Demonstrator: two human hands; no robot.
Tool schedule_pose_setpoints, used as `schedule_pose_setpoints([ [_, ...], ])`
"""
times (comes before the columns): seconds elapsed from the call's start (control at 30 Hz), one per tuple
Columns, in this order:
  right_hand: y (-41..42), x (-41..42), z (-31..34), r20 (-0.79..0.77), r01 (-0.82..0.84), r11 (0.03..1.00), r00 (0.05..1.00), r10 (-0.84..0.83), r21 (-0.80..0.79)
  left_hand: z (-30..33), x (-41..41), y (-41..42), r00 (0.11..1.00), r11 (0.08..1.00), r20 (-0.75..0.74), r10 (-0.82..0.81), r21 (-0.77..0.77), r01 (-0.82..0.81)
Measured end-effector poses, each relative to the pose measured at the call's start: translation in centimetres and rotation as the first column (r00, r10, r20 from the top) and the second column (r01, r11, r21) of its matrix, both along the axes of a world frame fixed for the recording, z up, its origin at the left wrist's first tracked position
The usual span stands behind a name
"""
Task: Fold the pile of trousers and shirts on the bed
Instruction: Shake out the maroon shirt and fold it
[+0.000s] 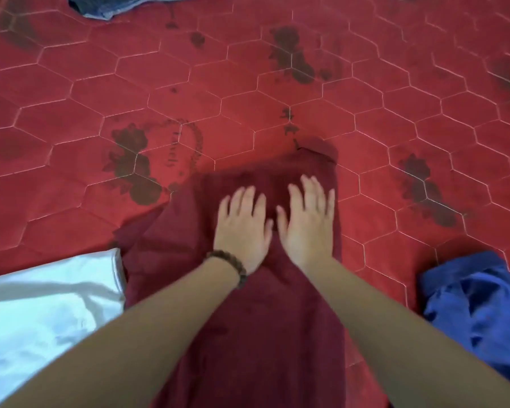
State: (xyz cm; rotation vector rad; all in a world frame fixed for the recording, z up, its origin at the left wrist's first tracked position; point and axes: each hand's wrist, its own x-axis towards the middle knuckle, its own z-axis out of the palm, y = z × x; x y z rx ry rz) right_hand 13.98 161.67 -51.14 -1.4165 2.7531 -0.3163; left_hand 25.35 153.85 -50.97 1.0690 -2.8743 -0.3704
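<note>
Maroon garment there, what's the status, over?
Left hand and right hand flat on maroon garment. White cloth left, blue garment right, clear.

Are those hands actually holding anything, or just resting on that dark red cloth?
Nothing is held. The left hand and right hand lie flat, fingers straight, pressing on the maroon garment near its far end on the bed.
</note>
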Motion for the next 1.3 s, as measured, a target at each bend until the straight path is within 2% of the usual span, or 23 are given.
schedule_pose_setpoints([
  [0.07, 0.7, 1.3, -2.0, 0.032, -0.027, 0.993, 0.999, 0.024, 0.116, -2.2, 1.0, 1.2, 0.993, 1.0, 0.111, -0.029, 0.01, 0.028],
  [0.13, 0.9, 1.2, -3.4, 0.024, 0.002, 0.986, 1.0, -0.006, 0.164, -3.5, 1.6, 0.7, 0.991, 1.0, 0.133, -0.016, -0.024, 0.019],
  [0.43, 0.9, 1.0, -4.5, -0.022, 0.018, 0.984, 1.0, -0.014, 0.179, -4.1, 1.4, 0.4, 0.988, 0.998, 0.152, 0.0, -0.066, 0.01],
  [0.53, 1.0, 1.0, -4.0, 0.026, 0.009, 0.988, 1.0, -0.013, 0.154, -3.4, 1.4, 0.7, 0.99, 1.0, 0.143, -0.016, -0.007, 0.017],
  [0.6, 1.1, 0.6, -3.0, 0.156, -0.011, 0.997, 0.988, 0.0, 0.074, -2.5, 1.5, 0.5, 0.996, 0.999, 0.083, -0.021, 0.045, 0.017],
  [0.67, 2.0, 0.7, -1.6, 0.263, -0.003, 0.999, 0.965, 0.017, -0.053, -1.1, 2.1, 0.4, 0.996, 0.985, -0.027, 0.091, 0.153, -0.086],
  [0.73, 3.9, 2.1, 0.0, 0.211, -0.002, 0.987, 0.977, 0.036, -0.158, 0.5, 3.3, 1.1, 0.971, 0.97, -0.131, 0.199, 0.166, -0.176],
  [0.8, 6.8, 5.1, 1.2, 0.143, -0.017, 0.976, 0.989, 0.049, -0.219, 1.9, 5.4, 3.9, 0.968, 0.988, -0.208, 0.138, 0.101, -0.119],
  [0.87, 9.9, 9.3, 1.5, 0.124, -0.039, 0.982, 0.99, 0.063, -0.185, 1.9, 8.0, 8.8, 0.976, 0.993, -0.218, -0.021, 0.105, 0.045],
  [0.93, 12.9, 13.3, 0.9, 0.132, -0.052, 0.996, 0.989, 0.06, -0.067, 0.9, 11.0, 13.6, 0.987, 0.965, -0.073, -0.147, 0.21, 0.159],
  [0.97, 14.3, 15.1, 0.5, 0.137, -0.056, 0.998, 0.989, 0.054, 0.011, 0.2, 12.6, 15.2, 0.986, 0.96, 0.005, -0.167, 0.228, 0.161],
  [1.03, 17.4, 17.6, -0.4, 0.146, -0.053, 0.988, 0.989, 0.031, 0.148, -1.0, 16.0, 16.6, 0.98, 0.978, 0.134, -0.145, 0.169, 0.122],
  [1.1, 20.8, 18.7, -1.0, 0.122, -0.031, 0.97, 0.992, 0.001, 0.242, -1.6, 19.5, 16.2, 0.975, 0.993, 0.2, -0.096, 0.085, 0.08],
  [1.23, 26.3, 19.6, -0.8, 0.042, 0.166, 0.944, 0.982, -0.185, 0.286, -1.6, 25.2, 14.2, 0.964, 0.999, 0.261, 0.044, 0.017, -0.05],
  [1.3, 26.9, 21.5, -0.3, 0.033, 0.218, 0.941, 0.972, -0.234, 0.26, -1.0, 26.1, 15.1, 0.964, 0.999, 0.262, 0.05, 0.0, -0.052],
])
